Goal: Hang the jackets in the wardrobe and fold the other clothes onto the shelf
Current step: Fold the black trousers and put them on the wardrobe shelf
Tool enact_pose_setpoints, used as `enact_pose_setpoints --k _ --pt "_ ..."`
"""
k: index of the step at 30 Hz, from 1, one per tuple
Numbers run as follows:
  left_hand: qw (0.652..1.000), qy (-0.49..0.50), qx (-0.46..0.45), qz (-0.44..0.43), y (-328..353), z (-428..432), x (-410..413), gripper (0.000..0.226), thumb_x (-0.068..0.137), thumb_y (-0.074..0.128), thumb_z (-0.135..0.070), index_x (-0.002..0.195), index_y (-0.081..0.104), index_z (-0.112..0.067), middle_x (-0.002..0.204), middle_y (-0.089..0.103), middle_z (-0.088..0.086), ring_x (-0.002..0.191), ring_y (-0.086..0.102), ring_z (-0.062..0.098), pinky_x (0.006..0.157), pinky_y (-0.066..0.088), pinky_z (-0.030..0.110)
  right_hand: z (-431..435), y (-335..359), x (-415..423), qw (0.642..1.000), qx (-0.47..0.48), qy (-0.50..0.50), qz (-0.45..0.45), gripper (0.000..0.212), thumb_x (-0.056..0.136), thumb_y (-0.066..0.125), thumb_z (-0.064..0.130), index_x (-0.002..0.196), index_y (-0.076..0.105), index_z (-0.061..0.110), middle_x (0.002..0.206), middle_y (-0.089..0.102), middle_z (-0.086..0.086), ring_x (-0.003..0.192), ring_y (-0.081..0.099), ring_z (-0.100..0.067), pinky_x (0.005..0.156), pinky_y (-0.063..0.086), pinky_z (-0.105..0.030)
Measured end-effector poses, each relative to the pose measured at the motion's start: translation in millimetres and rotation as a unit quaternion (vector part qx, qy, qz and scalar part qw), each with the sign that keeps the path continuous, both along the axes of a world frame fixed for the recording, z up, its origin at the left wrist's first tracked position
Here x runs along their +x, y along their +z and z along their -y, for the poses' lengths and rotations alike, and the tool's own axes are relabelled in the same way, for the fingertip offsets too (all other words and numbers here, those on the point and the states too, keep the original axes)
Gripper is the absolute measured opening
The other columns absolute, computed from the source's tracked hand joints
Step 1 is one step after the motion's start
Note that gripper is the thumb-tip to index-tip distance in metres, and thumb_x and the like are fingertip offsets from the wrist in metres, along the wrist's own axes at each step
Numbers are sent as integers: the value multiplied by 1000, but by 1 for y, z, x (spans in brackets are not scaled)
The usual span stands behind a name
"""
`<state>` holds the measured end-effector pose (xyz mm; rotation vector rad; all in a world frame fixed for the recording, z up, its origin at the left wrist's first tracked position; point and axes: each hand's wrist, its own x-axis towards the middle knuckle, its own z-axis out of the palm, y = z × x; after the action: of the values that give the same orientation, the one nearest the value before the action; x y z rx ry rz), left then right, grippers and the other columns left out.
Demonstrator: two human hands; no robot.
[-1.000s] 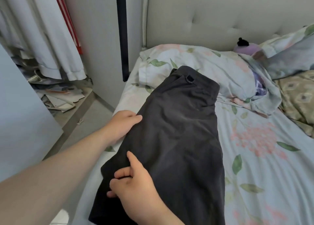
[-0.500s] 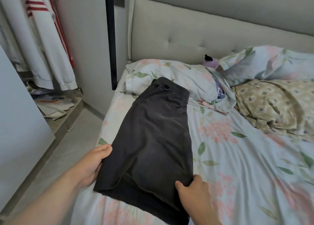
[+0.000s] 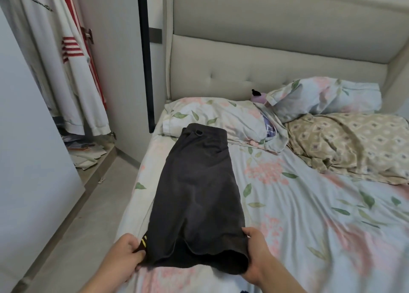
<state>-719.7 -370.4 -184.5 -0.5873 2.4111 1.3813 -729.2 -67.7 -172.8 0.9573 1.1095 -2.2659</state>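
A person's 2 hands grip the near hem of a pair of dark shorts (image 3: 197, 195) laid flat along the left edge of a bed (image 3: 309, 215), the left hand (image 3: 126, 255) pinching the left hem corner beside a small yellow mark, the right hand (image 3: 254, 250) closed on the right hem corner. Both sets of fingers are curled onto the cloth, with neither hand free. The shorts run lengthwise straight away from the hands, hem nearest and waistband farthest, the band just overlapping a floral pillow (image 3: 212, 115) at the padded headboard (image 3: 265, 60). Both hands sit about equally near, so the likely fold carries the hem forward along that long axis toward the waistband. A crumpled beige cover (image 3: 345, 144) lies well apart to the right. At far left, white garments with red stripes (image 3: 73, 56) hang in the open wardrobe.
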Motion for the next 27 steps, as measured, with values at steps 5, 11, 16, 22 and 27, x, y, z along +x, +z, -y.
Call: enact_pose_setpoints --k 5,11,16,22,27 --pt "998 -21 54 -10 7 -8 4 21 90 49 -2 88 61 -19 58 59 1 43 46 17 40 35 22 4 4 10 992 68 98 -36 45 79 62 29 118 71 7 116 71 -21 107 67 -42 99 51 -56" --pt "997 54 54 0 0 -20 -3 40 91 68 -29 59 54 -9 50 52 3 52 49 23 55 35 27 -3 9 19 971 223 85 -29 27 87 60 20 107 71 6 93 76 -17 87 73 -36 78 59 -45" --pt "948 189 246 73 1 -25 12 11 95 63 -17 88 60 -8 59 53 12 45 50 22 41 43 24 -44 -5 50 957 290 11 12 22 88 67 15 101 71 -2 94 75 -21 92 70 -40 87 57 -50" --pt "986 116 30 113 -14 -39 47 33 99 53 -32 88 64 -3 55 53 10 36 47 20 45 37 23 -55 -6 76 884 446 137 5 39 89 63 34 74 72 0 90 73 -18 82 68 -23 65 47 -29" --pt "999 14 -34 10 -10 -41 52 35 87 66 -36 64 58 -11 63 64 3 62 64 20 59 47 30 -51 -2 75 886 436 154 -30 18 88 58 12 72 63 4 81 65 -11 79 59 -26 71 42 -34"
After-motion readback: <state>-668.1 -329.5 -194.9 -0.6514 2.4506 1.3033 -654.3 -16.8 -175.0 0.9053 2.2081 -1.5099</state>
